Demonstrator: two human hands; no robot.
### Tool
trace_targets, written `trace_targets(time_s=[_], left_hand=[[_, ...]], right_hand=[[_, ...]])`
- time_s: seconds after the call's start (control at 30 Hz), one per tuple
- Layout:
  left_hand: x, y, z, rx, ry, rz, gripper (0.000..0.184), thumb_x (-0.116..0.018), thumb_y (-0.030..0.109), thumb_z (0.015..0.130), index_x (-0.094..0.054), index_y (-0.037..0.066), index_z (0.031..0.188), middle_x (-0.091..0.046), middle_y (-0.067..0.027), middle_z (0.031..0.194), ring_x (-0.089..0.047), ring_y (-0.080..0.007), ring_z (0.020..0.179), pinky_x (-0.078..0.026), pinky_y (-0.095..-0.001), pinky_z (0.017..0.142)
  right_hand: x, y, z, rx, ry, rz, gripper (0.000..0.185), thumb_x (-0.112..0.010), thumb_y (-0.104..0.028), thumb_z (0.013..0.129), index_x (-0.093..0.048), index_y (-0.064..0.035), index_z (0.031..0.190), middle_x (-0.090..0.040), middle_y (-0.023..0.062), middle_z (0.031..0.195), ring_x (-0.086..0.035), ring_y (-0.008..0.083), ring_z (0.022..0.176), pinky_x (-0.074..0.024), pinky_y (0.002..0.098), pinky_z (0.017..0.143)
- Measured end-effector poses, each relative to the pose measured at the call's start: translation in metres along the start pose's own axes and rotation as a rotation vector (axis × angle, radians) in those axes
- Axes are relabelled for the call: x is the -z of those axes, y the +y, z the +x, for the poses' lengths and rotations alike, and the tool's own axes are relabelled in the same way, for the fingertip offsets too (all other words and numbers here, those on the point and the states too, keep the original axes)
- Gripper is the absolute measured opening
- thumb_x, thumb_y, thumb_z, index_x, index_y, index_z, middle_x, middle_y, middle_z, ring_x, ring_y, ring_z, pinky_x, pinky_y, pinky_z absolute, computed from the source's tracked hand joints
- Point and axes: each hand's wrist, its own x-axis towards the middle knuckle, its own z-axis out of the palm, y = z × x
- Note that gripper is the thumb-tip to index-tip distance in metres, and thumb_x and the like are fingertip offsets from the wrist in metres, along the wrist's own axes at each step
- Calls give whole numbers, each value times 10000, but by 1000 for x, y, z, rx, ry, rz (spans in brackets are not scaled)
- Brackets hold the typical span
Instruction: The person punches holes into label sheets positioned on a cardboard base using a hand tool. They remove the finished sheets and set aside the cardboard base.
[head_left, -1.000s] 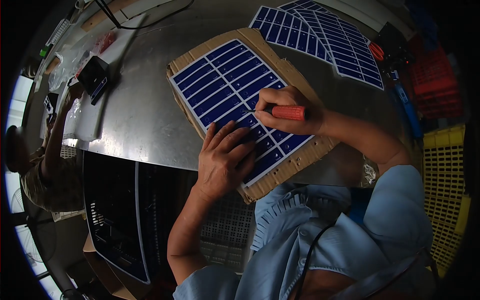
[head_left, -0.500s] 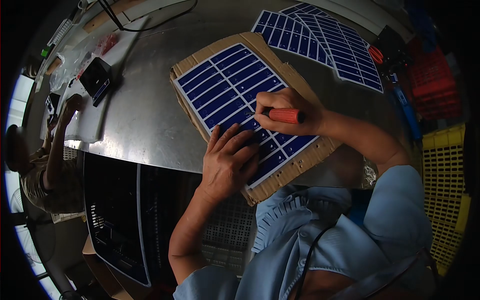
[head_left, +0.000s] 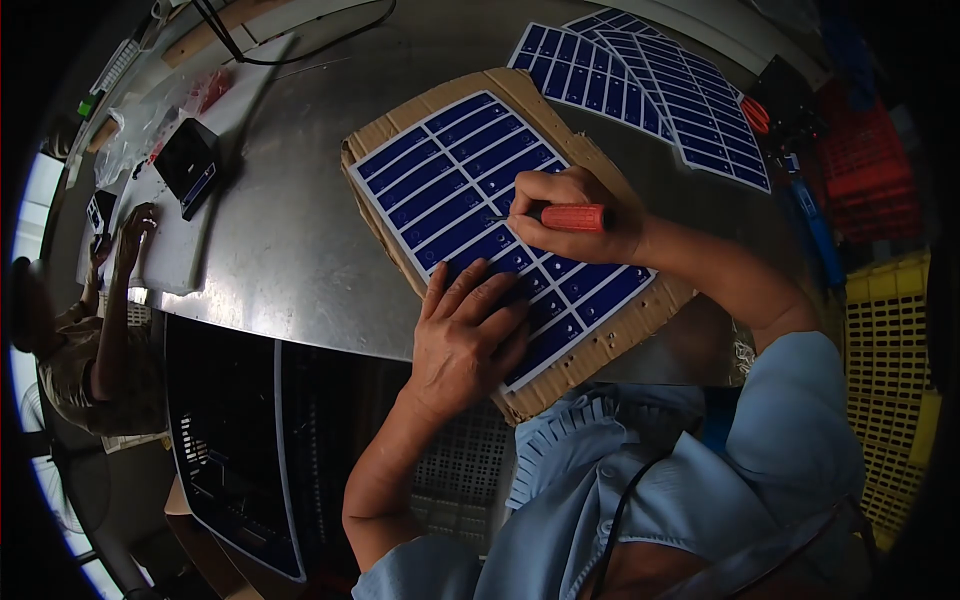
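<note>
Slightly farther up the blue sheet (head_left: 478, 242) now sits the red-handled tool (head_left: 575, 217).

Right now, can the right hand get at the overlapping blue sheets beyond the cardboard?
Probably no: the right hand has its grip around the red-handled tool. The way to the overlapping blue sheets otherwise looks free.

A workshop, big shiny metal table (head_left: 300, 210), red crate (head_left: 868, 165) and yellow crate (head_left: 885, 370) at right, another person (head_left: 75, 375) at left
</note>
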Motion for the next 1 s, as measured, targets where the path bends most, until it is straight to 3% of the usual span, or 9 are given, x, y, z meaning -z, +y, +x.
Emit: trace_targets(time_s=[0.23, 0.4, 0.43, 0.6, 0.67, 1.0], left_hand=[[1, 1, 1, 10, -18, 18, 220, -702, 131, 707, -692, 124, 927, -611, -64, 1154, -520, -301, 1182, -304, -520, 1052], [-1, 0, -1, 10, -18, 12, 222, -691, 183, 714, -677, 136, 931, -593, -76, 1161, -517, -319, 1175, -299, -552, 1039], [-1, 0, -1, 15, -17, 16, 222, -691, 183, 714, -677, 136, 931, -593, -76, 1161, -517, -319, 1175, -299, -552, 1039], [-1, -1, -1, 3, -10, 13, 210, -687, 186, 720, -673, 133, 923, -593, -75, 1153, -522, -318, 1169, -309, -550, 1034], [0, 0, -1, 4, -14, 18, 208, -686, 187, 720, -673, 132, 919, -592, -74, 1154, -522, -317, 1168, -310, -550, 1033], [-2, 0, -1, -8, -27, 16, 233, -681, 179, 717, -663, 129, 944, -576, -81, 1174, -501, -329, 1184, -293, -575, 1031]], right_hand=[[-3, 1, 13, 186, -100, -33, 134, -582, -87, 784, -475, -56, 709, -593, 108, 614, -621, 263, 578, -473, 316, 524], [-2, 0, 5, 72, -24, 13, 125, -598, -90, 784, -498, -40, 726, -594, 106, 606, -624, 265, 581, -470, 329, 529], [-1, 2, 3, 4, -9, -4, 106, -612, -79, 799, -530, -30, 753, -594, 69, 655, -598, 174, 590, -469, 296, 569], [-5, 11, 8, -25, 60, 85, 115, -620, -93, 806, -539, -32, 752, -606, 62, 694, -603, 152, 651, -465, 298, 612], [-8, 11, 12, 10, 105, 51, 147, -624, -129, 799, -528, -37, 738, -613, 88, 644, -627, 222, 590, -471, 327, 554], [-9, 1, 28, -7, -18, -11, 110, -589, -91, 777, -507, -37, 728, -602, 120, 626, -630, 274, 597, -481, 346, 543]])
